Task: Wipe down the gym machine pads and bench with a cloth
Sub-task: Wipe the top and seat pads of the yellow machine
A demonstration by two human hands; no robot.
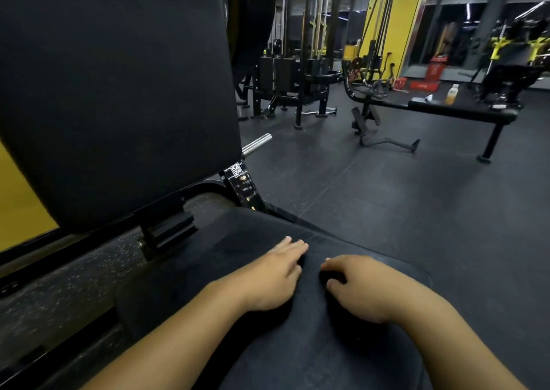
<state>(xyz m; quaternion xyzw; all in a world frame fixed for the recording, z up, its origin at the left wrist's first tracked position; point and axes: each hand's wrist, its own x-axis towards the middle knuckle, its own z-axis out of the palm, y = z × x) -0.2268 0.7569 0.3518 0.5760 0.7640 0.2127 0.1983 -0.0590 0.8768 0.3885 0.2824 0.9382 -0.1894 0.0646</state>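
We look down at a black seat pad (208, 270) with both of our hands on it, side by side and nearly touching at the fingertips. Our left hand (276, 276) lies flat, its fingers straight and pressed on the pad's surface, pointing away from us. Our right hand (354, 285) is curled, fingers and thumb bunched round something dark under the palm — it looks like a dark cloth (331, 276), though against the black pad we cannot tell its edges or how far it spreads. Both forearms come in from the bottom of the view and are bare.

Just behind the seat pad rises the machine's large black back pad (119, 92), tilted, held by a black bracket (169, 226) to the frame. A chrome peg (257, 144) sticks out beside the back pad's lower right corner. Speckled rubber flooring (74, 276) shows to the left of the seat pad, with a yellow wall panel (20, 205) beyond it.

Well apart from us, across the dark gym floor (401, 211), stands a flat black bench (464, 111) with a bottle of orange drink (451, 93) upright on it — further back we see a cable machine with weight stacks (282, 74) and a yellow pillar (395, 20).
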